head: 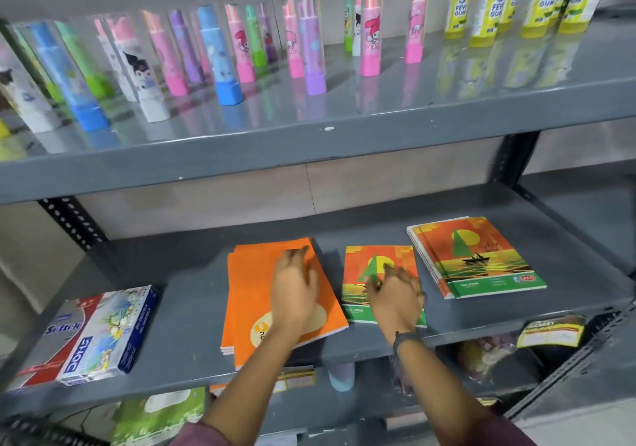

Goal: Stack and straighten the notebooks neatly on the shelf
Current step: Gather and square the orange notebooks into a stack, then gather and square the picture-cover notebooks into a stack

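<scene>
On the grey middle shelf (192,325) lies a fanned stack of orange notebooks (251,287), turned a little clockwise. My left hand (296,290) rests flat on top of that stack, fingers spread. Just to its right lies a single notebook with a sailboat cover (382,259), and my right hand (395,294) presses down on it with fingers apart. Further right sits a loosely fanned stack of sailboat notebooks (481,256), untouched by either hand.
Boxed packs (93,332) lie at the left of the same shelf. The shelf above holds several upright pastel tubes (227,53) and yellow glue bottles (499,1). Packets fill the shelf below (550,335). A black upright post (516,156) stands at the back right.
</scene>
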Demonstrator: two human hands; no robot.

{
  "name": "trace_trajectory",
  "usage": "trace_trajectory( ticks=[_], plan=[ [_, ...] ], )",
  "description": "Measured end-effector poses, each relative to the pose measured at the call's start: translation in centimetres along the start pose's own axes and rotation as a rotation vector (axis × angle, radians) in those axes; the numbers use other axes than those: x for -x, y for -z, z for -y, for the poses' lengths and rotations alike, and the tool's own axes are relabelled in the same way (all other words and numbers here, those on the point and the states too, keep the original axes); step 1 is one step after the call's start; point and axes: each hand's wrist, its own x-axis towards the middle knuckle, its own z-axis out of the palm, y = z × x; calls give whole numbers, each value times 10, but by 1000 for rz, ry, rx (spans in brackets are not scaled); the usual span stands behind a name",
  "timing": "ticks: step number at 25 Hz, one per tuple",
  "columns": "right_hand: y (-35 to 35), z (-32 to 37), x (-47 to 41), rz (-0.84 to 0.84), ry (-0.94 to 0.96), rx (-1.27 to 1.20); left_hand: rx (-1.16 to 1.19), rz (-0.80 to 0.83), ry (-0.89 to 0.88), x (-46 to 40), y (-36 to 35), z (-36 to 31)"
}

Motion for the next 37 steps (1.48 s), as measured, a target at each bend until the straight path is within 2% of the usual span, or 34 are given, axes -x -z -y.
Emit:
trace_trajectory(
  ticks=[1,3,6,10,12,14,16,18,21,24,27,29,31,34,35,37],
  plan=[
    [2,-10,-1,17,-46,18,123,83,5,0,-18,-16],
    [3,-23,-2,68,-85,54,247,303,154,-5,-53,-41],
    [5,-30,-5,93,-96,23,125,553,474,-15,-86,-53],
    [14,-31,-13,162,-128,-75,68,563,626,-19,-100,-57],
    [17,-32,-16,200,-146,-84,129,485,694,-23,-99,-59],
    [19,-33,-20,214,-160,-105,326,343,759,-29,-97,-52],
    [20,-34,-25,232,-174,-142,503,277,724,-32,-89,-52],
    [21,-36,-30,250,-209,-226,578,290,652,-32,-82,-60],
    [31,-32,-36,250,-207,-466,679,215,553,-33,-72,-79],
    [63,-33,-54,124,-101,-580,874,124,473,-37,-67,-100],
    [108,-57,-88,-29,-84,-583,987,168,462,-39,-93,-133],
    [133,-85,-110,-75,-114,-533,904,221,460,-35,-126,-153],
    [145,-113,-122,-45,-169,-429,752,278,464,-26,-159,-163],
    [135,-144,-127,45,-149,-305,368,377,464,-10,-189,-158],
    [131,-153,-129,39,-130,-273,313,380,438,-6,-193,-155],
    [134,-171,-139,12,-146,-343,438,347,407,-6,-196,-148]
  ],
)
